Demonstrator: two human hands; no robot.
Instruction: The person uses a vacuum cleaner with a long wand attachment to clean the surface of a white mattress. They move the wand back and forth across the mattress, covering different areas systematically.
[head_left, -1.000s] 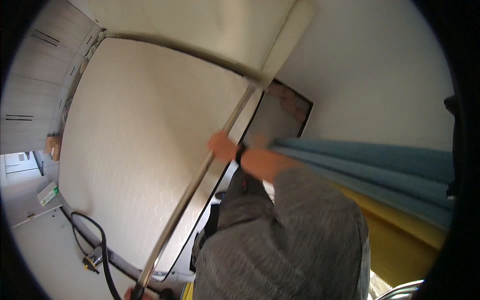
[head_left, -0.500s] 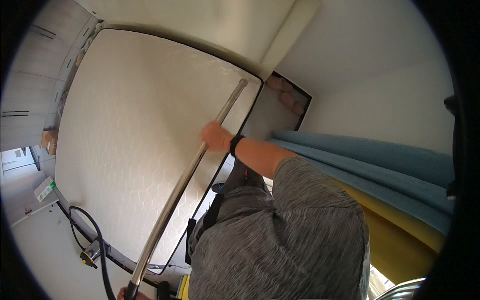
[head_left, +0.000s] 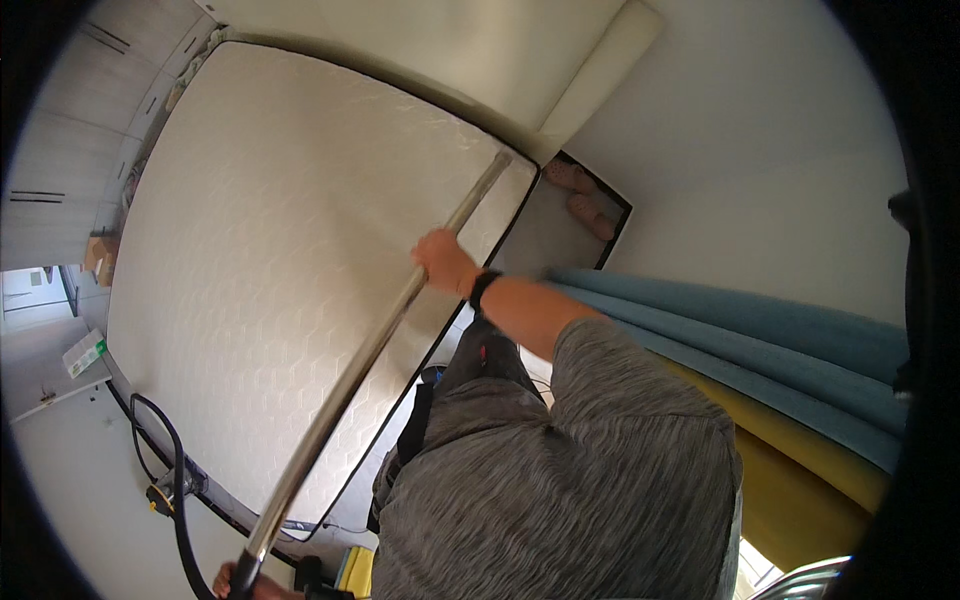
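Observation:
A long shiny metal vacuum wand slants across the cream quilted mattress. Around its upper part my right hand is closed, with a black band on the wrist. The far end of the wand reaches the mattress near its upper right corner; whether it touches cannot be told. My left hand, cut off by the lower edge, grips the dark near end of the wand. A black hose curves up beside that end.
Pink clogs lie on the floor beyond the mattress corner. Blue and yellow curtains hang at right. Grey cabinets and a cardboard box stand at left. A vacuum part with a clear canister sits near the hose.
The whole view has shifted slightly. The wand's near end and my left hand have moved left, and more of that hand shows. My right hand keeps its place on the wand.

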